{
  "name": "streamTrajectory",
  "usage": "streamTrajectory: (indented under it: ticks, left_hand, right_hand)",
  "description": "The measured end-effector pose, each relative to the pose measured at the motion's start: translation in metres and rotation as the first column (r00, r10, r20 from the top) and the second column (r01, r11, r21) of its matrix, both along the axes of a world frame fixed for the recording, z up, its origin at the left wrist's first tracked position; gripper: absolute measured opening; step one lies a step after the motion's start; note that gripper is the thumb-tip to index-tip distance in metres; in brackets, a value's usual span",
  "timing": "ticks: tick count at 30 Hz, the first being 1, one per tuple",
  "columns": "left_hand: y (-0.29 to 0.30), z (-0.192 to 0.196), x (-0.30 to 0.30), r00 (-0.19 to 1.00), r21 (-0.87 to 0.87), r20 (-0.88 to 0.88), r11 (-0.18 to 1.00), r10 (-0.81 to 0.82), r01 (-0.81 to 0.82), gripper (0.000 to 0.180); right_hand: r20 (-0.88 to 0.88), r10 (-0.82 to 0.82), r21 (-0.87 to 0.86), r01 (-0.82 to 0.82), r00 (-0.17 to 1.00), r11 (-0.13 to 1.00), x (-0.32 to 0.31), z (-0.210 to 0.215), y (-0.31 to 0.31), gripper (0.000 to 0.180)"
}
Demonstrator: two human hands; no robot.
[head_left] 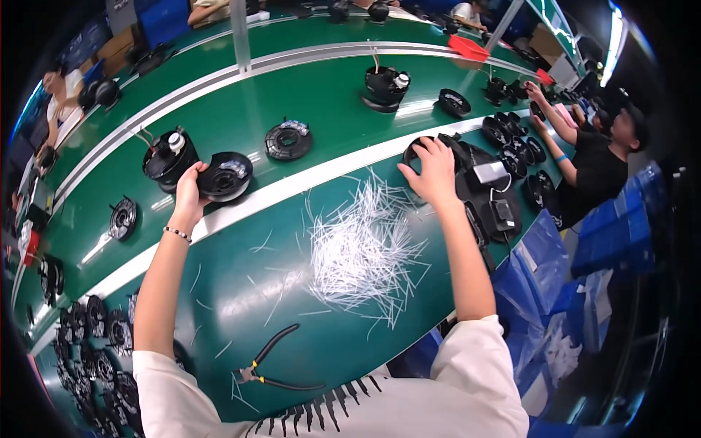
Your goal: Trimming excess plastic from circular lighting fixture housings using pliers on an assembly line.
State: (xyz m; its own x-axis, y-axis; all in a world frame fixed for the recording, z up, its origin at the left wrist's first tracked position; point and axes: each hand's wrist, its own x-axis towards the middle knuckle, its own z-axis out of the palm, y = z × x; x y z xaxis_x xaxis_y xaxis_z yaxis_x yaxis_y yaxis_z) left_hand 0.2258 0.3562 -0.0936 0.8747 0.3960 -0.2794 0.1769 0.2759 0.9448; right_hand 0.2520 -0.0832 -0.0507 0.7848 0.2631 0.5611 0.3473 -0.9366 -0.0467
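Hands apart: left hand [188, 196] grips a round black plastic dish [232, 172] over a long white rail [337, 166]; right hand [436, 174] touches a black plastic ring [410, 150], grip unclear. Firm rim hold should steady the dish.

Both forearms [162, 281] reach forward, the left grip [190, 193] curled, the right grip [436, 174] palm-down, fingers [421, 150] apart.

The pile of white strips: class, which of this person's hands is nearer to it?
Right. The right hand is just beyond the upper right of the white pile; the left hand is farther off, to its upper left.
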Motion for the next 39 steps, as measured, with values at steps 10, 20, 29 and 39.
streamTrajectory:
  ticks: [10,20,29,39]
  left_hand:
    - [-0.092,0.049,0.028,0.758,0.888,0.433,0.087,-0.488,-0.451,0.028]
    - [-0.163,-0.013,0.145,0.951,0.947,0.12,0.319,-0.286,-0.024,0.031]
    - [-0.07,0.093,-0.034,0.827,0.599,0.276,0.761,-0.489,0.25,0.035]
    - [0.015,0.114,-0.194,0.988,0.162,0.104,0.982,-0.113,0.095,0.012]
  right_hand:
    - [0.221,0.073,0.007,-0.077,0.973,0.997,-0.02,0.017,-0.039,0.008]
    - [0.138,0.562,0.171,-0.579,0.816,0.798,-0.119,0.043,0.056,0.017]
    - [-0.004,0.909,0.241,-0.882,0.416,0.405,-0.158,0.016,0.112,0.04]
    - [-0.323,0.923,0.24,-0.925,0.209,0.294,-0.163,0.002,0.187,0.041]
